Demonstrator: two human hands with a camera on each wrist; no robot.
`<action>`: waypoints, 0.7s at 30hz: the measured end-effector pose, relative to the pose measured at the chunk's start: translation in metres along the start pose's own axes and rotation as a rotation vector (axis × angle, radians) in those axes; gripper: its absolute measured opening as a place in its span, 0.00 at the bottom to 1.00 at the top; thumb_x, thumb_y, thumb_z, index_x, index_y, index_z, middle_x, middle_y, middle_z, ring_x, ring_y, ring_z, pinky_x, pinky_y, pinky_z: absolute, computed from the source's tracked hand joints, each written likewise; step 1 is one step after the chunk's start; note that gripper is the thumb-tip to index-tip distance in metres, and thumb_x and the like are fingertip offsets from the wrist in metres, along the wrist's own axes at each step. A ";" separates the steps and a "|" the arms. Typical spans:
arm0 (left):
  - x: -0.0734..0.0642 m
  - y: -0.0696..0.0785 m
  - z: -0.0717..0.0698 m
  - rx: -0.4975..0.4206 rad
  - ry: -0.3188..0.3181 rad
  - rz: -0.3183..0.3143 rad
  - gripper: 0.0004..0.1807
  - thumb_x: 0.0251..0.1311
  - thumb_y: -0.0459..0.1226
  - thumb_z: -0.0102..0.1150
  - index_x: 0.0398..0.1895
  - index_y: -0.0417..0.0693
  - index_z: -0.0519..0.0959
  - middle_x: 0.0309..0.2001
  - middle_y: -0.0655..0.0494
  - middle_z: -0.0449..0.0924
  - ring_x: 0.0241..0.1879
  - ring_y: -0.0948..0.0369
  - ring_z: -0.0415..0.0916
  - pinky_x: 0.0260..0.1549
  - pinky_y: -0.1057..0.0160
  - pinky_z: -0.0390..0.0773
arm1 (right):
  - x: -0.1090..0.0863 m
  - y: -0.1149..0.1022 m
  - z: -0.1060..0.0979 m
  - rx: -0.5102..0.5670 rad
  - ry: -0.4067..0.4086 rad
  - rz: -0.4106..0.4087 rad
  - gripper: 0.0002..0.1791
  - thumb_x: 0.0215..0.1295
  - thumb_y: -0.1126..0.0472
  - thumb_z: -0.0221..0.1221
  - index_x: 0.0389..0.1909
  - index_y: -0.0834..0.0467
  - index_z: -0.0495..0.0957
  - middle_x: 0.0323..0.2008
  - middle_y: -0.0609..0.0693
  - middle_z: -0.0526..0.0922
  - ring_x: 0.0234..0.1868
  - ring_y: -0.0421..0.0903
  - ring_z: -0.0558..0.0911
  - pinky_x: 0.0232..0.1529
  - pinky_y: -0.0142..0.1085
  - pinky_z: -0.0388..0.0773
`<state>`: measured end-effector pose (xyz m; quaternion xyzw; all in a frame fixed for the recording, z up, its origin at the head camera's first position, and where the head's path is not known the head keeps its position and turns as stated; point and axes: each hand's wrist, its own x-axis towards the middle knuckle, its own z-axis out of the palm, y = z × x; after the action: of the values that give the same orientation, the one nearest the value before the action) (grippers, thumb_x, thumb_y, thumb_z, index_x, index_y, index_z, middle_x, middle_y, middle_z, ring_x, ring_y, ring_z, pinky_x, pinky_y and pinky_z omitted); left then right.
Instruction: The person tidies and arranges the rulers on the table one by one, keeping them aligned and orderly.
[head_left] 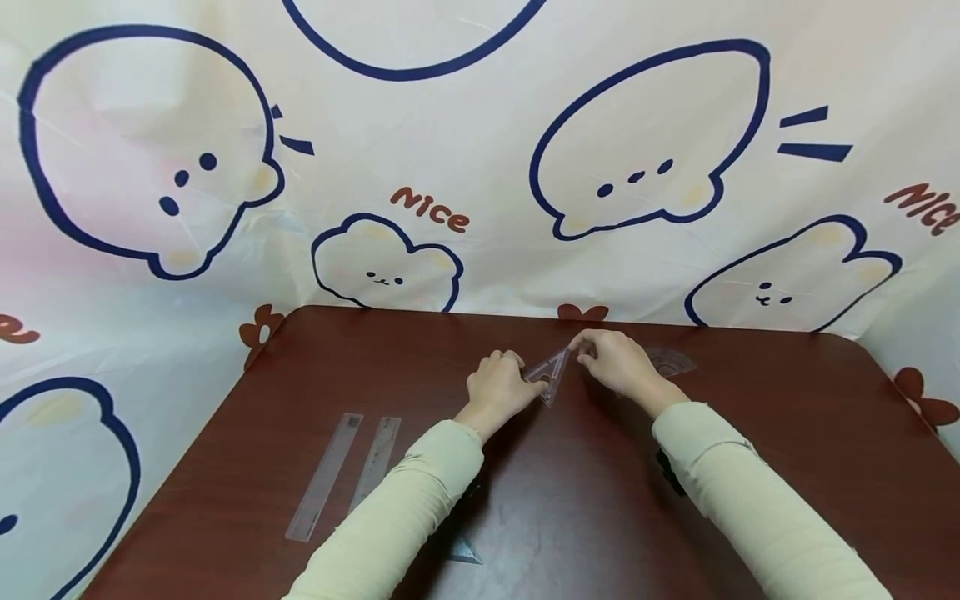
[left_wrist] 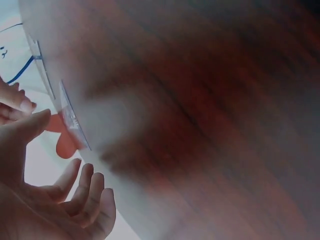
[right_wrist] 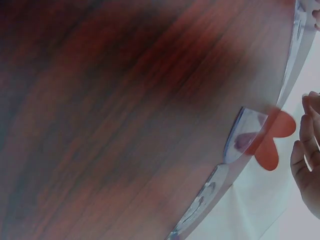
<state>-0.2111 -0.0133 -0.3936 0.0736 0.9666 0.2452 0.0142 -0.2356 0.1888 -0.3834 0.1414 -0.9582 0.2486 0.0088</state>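
Our left hand [head_left: 498, 385] and right hand [head_left: 618, 362], fingers loose, flank the set square [head_left: 552, 372]: likely light, stiff, slippery; best held edgewise!

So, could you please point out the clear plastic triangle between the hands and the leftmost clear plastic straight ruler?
Clear plastic triangle [head_left: 556, 376], head view, right side.
Leftmost clear plastic straight ruler [head_left: 325, 477], head view, middle.

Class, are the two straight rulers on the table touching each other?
Apart: the head view shows brown table between the left ruler and the right ruler.
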 end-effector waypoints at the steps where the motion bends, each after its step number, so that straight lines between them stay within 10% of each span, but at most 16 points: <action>1: 0.000 0.000 0.002 0.004 -0.005 0.001 0.29 0.55 0.56 0.70 0.48 0.42 0.80 0.40 0.50 0.76 0.43 0.53 0.73 0.39 0.50 0.76 | 0.001 0.002 0.001 -0.005 -0.005 0.004 0.09 0.68 0.66 0.60 0.47 0.58 0.83 0.38 0.51 0.83 0.34 0.47 0.79 0.39 0.45 0.76; 21: 0.005 0.011 0.016 0.174 0.018 -0.023 0.36 0.46 0.62 0.73 0.39 0.40 0.75 0.35 0.49 0.70 0.38 0.54 0.68 0.28 0.57 0.74 | 0.025 0.016 0.001 -0.006 -0.054 0.079 0.11 0.69 0.65 0.60 0.50 0.59 0.81 0.42 0.54 0.82 0.36 0.50 0.80 0.40 0.46 0.75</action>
<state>-0.2135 0.0047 -0.4028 0.0613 0.9851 0.1609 0.0020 -0.2638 0.1944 -0.3899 0.1103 -0.9637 0.2417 -0.0266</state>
